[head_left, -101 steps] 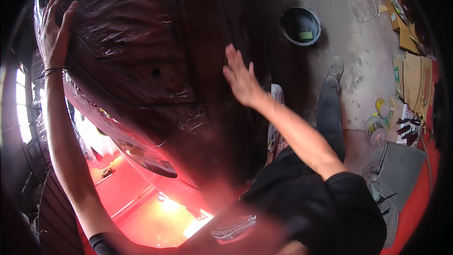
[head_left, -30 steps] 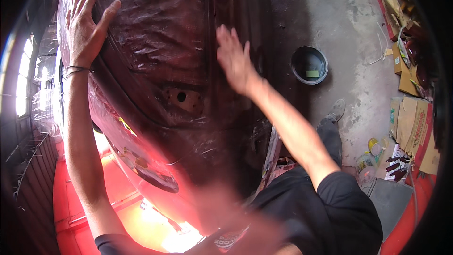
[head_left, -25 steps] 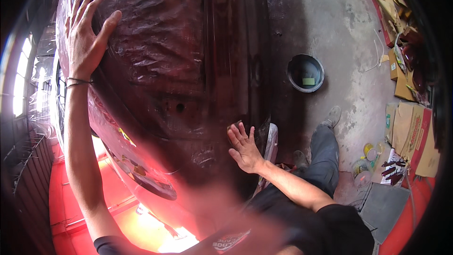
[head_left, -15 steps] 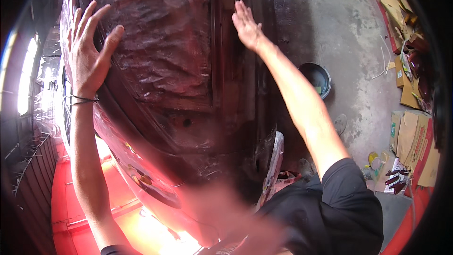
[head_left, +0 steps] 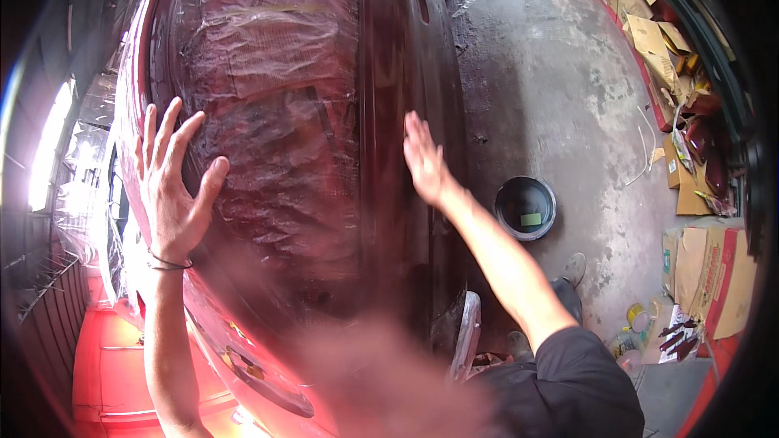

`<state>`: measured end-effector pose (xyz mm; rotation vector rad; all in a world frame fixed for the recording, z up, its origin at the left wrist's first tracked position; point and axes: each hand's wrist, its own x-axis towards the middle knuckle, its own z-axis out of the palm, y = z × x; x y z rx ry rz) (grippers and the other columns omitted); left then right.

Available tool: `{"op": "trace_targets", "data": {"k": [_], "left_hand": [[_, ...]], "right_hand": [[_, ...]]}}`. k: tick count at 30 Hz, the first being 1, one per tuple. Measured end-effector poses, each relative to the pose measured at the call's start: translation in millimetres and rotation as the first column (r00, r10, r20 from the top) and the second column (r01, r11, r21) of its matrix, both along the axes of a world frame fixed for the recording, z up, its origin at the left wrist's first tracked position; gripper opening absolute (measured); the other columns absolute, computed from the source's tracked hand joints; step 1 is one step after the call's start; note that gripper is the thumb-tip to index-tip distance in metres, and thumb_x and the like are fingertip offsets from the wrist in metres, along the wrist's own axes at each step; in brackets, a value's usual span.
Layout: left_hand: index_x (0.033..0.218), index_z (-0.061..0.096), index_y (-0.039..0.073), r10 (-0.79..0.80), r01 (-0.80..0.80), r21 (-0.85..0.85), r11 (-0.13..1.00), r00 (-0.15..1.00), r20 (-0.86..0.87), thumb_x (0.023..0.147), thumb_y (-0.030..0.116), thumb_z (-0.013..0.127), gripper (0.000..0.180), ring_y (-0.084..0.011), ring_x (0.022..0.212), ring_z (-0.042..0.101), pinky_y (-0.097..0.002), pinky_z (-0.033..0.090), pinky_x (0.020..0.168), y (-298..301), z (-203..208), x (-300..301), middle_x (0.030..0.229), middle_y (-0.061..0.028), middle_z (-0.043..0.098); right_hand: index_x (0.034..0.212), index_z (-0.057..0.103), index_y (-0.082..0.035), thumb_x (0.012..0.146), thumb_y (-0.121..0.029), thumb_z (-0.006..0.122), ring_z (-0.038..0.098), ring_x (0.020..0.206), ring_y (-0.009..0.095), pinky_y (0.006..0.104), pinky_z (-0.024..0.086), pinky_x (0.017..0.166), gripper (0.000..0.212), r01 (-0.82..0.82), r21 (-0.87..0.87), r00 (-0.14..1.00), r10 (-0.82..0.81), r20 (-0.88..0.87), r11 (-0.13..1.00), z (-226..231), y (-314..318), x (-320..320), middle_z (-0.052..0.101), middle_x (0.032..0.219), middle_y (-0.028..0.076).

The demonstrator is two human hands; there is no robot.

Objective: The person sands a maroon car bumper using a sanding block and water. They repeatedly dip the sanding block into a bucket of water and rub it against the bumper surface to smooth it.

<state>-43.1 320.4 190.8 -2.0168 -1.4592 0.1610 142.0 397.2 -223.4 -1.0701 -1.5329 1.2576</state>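
A dark red car body [head_left: 383,73] stretches ahead of me, with wrinkled clear plastic sheeting [head_left: 276,146] over its middle. My left hand [head_left: 174,195] is over the left edge of the sheeting, fingers spread and holding nothing. A thin dark band circles that wrist. To the right, my right hand [head_left: 424,164] is stretched out flat above the car's right side, thumb apart and palm turned inward, with nothing in it. Whether either hand touches the surface, I cannot tell. A blurred reddish shape [head_left: 381,381] covers the lower middle of the view.
A round dark bucket [head_left: 506,195] stands on the grey floor [head_left: 600,154], with a small greenish piece [head_left: 531,220] inside. Cardboard boxes [head_left: 694,264] and scraps line the right side. A pale, narrow panel [head_left: 466,332] sticks up beside my body. Red surfaces lie at lower left.
The view has tilted so that more of the car's far end shows and the bucket appears lower. Both hands also appear lower, still open and outstretched.
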Motion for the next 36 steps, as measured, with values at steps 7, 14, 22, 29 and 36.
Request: {"op": "trace_targets", "data": {"k": [7, 14, 22, 29, 36], "left_hand": [[0.147, 0.062, 0.014, 0.054, -0.053, -0.033, 0.998, 0.998, 0.041, 0.094, 0.041, 0.072, 0.061, -0.0374, 0.163, 0.023, -0.0573, 0.011, 0.131, -5.1, -1.5, -3.2, 0.169, -0.0131, 0.042], [0.145, 0.064, 0.014, 0.079, -0.075, -0.041, 0.996, 0.991, 0.111, 0.09, 0.035, 0.075, 0.06, -0.0377, 0.162, 0.026, -0.0566, 0.012, 0.132, -6.5, 5.9, 3.7, 0.168, -0.0132, 0.044], [0.144, 0.063, 0.011, 0.111, -0.108, -0.026, 0.994, 0.986, 0.123, 0.095, 0.022, 0.07, 0.05, -0.0352, 0.162, 0.026, -0.056, 0.013, 0.132, 2.8, 5.5, 10.2, 0.168, -0.0097, 0.044], [0.148, 0.06, 0.012, 0.021, -0.032, 0.089, 0.996, 0.992, 0.127, 0.099, 0.026, 0.069, 0.051, -0.0332, 0.161, 0.028, -0.0565, 0.017, 0.13, -4.2, -6.3, -3.5, 0.165, -0.0092, 0.047], [0.14, 0.065, 0.012, 0.131, 0.068, -0.432, 0.899, 0.901, 0.414, 0.088, 0.014, 0.076, 0.053, -0.0351, 0.139, 0.056, -0.055, 0.038, 0.121, -97.5, -76.9, 106.1, 0.139, -0.015, 0.067]], "right_hand": [[0.173, 0.01, -0.008, 0.114, -0.035, 0.037, -0.003, 0.166, 0.04, 0.071, -0.001, 0.126, 0.071, -0.115, 0.186, 0.988, 0.092, 0.127, 0.976, 11.2, -113.4, -7.7, 0.002, 0.181, 0.014], [0.172, 0.012, -0.008, 0.113, -0.038, 0.042, -0.001, 0.166, 0.039, 0.0764, -0.001, 0.123, 0.072, -0.243, 0.115, 0.96, 0.222, 0.169, 0.963, 23.6, -142.2, -0.9, 0.007, 0.181, 0.013], [0.17, 0.022, -0.005, 0.116, -0.046, 0.037, 0.01, 0.166, 0.023, 0.0452, 0.012, 0.134, 0.07, -0.355, -0.115, 0.906, 0.31, -0.289, 0.928, 58.6, 98.1, 31.4, 0.014, 0.18, 0.009], [0.16, 0.045, -0.002, 0.115, -0.038, 0.041, 0.037, 0.158, 0.027, 0.0352, 0.027, 0.13, 0.058, -0.175, -0.349, 0.923, 0.277, 0.268, 0.921, -52.8, -85.6, 226.9, 0.041, 0.169, 0.017], [0.16, 0.046, -0.001, 0.113, -0.032, 0.038, 0.041, 0.155, 0.036, 0.0412, 0.032, 0.126, 0.057, 0.087, -0.523, 0.648, 0.351, 0.676, 0.848, -196.6, -449.9, 505.9, 0.046, 0.164, 0.023]]}}
